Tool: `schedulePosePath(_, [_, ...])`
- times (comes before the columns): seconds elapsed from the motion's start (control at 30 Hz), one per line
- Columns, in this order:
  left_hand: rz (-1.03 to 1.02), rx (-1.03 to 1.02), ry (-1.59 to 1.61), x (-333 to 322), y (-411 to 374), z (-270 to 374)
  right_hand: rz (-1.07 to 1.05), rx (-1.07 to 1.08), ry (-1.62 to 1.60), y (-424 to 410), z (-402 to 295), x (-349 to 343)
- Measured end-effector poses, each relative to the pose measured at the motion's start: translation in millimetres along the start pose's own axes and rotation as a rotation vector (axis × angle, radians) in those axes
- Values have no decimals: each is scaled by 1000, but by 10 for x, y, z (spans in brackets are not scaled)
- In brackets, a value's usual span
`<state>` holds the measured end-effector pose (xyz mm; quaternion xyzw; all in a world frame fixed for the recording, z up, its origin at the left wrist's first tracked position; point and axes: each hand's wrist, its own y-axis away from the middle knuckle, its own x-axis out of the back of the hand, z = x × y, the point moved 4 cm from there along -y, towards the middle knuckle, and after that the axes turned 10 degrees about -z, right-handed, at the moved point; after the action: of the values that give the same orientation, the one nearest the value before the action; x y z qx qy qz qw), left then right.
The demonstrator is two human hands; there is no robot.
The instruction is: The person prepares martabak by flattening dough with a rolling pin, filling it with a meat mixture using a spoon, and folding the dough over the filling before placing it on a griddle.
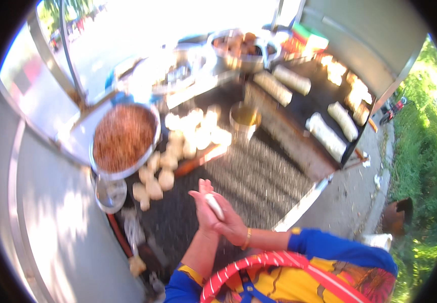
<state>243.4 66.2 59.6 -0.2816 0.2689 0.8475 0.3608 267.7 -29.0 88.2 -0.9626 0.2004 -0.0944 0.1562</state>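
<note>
A small piece of white dough [214,206] is pressed between my two palms. My left hand [205,216] lies against it from the left, fingers pointing away from me. My right hand [233,223] covers it from the other side, and the two hands touch at the heels. Both are above the dark work surface [180,227]. Several pale dough pieces [168,161] lie beyond my hands in an uneven cluster. Beside them is a reddish-brown wooden stick [192,166], blurred and partly hidden by dough.
Left stands a large metal bowl of reddish-brown crumbly filling [124,138], with a small white tub [111,195] before it. A metal cup of yellowish liquid [245,118] adjoins the raised griddle [298,106], which bears several pale rolls [326,137]. Behind is a pot of browned food [243,49].
</note>
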Motion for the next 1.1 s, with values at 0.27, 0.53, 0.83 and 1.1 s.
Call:
schedulePosePath(0.27, [-219,-293,-306,-991,-1074,-18,190,-232,849,-732,169,2012])
schedulePosePath(0.53, [-66,124,-407,-482,-883,-209,-407,-554,1159,-716,1616,1730])
schedulePosePath(0.83, [-95,172,-1086,-356,-1655,-717,-331,-591,919,-468,1281,1898])
schedulePosePath(1.1, [85,340,-1368,-475,-2330,-1190,-341,-591,898,-161,1379,1973])
